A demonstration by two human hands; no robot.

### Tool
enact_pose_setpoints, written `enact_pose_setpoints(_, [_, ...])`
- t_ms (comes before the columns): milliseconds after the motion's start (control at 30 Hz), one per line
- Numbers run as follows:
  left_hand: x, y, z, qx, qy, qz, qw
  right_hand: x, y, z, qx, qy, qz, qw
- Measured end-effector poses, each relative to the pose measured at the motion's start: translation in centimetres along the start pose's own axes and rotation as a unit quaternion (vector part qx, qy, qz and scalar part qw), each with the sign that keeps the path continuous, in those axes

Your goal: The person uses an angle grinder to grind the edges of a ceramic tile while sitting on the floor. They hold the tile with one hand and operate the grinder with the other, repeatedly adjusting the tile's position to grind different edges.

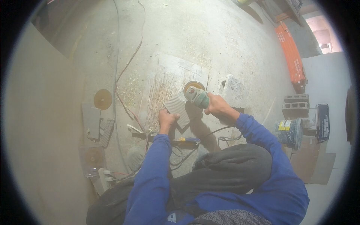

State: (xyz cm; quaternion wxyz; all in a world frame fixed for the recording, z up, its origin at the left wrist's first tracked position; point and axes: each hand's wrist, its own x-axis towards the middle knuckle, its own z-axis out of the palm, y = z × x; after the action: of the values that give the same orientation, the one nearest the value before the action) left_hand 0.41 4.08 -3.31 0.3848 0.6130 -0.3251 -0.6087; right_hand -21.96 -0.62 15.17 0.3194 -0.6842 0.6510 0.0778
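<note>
My right hand (219,106) is wrapped around the body of a green and grey angle grinder (200,99). Its round, tan-coloured disc (192,85) faces away from me over a pale, scored slab (189,68) on the floor. In my left hand (167,120) is a small grey ribbed tile piece (177,109), gripped at its left edge. The tile lies tilted, one corner pointing toward me, just left of the grinder. Whether the disc touches the tile cannot be made out. A blue and yellow tool (189,139) lies between my hands and my knees.
On the left are a loose disc (102,99), tile offcuts (91,120) and a disc in a clear case (93,157). Cables (117,56) run along the floor. To the right stand a bucket (290,132), concrete blocks (295,108) and a long orange package (291,54).
</note>
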Motion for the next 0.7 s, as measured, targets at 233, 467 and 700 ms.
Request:
enact_pose_setpoints(233, [-0.32,0.54,-0.06,0.014,0.005,0.001,1.0,0.03,-0.11,0.07,-0.008,0.004,0.006,1.0])
enact_pose_setpoints(467, [-0.43,0.66,-0.1,0.009,0.002,-0.016,1.0,0.13,-0.04,0.12,-0.017,0.002,0.008,1.0])
enact_pose_setpoints(700, [-0.13,0.18,0.01,0.01,0.005,-0.01,1.0,-0.24,0.68,-0.01,-0.013,0.031,0.012,0.999])
